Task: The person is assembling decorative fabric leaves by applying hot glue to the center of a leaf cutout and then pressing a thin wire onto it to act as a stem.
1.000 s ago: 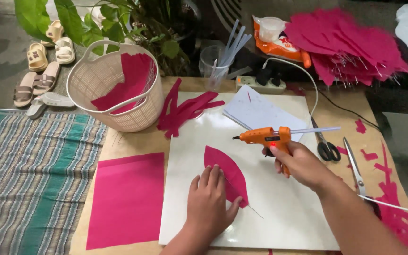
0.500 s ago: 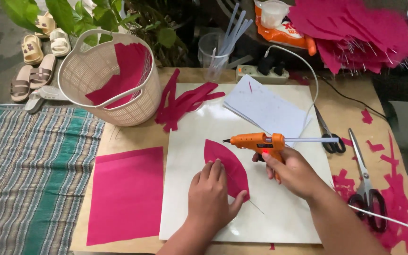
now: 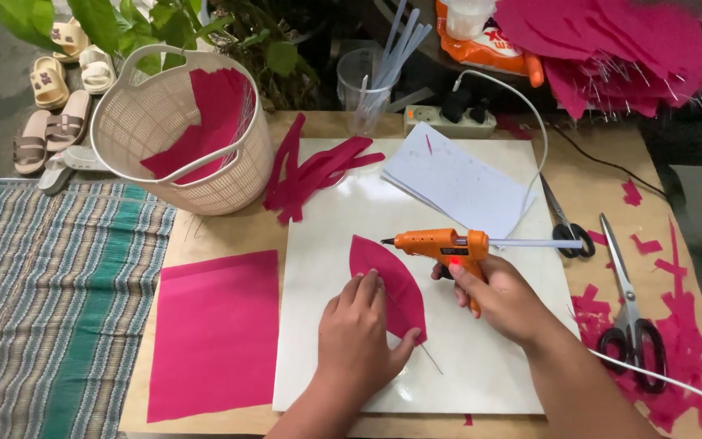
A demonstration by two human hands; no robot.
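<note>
Left hand [image 3: 359,333] flat and open on pink petal [image 3: 387,280] (on white board [image 3: 481,358]), right hand [image 3: 501,297] clenched around orange glue gun [image 3: 440,244], nozzle just above petal's tip.

One package is showing: an orange-and-white soft plastic pouch [image 3: 481,45] is lying at the top of the frame, right of centre, behind the table edge. Its upper part is running out of view, and a pale white patch is covering its front.
</note>
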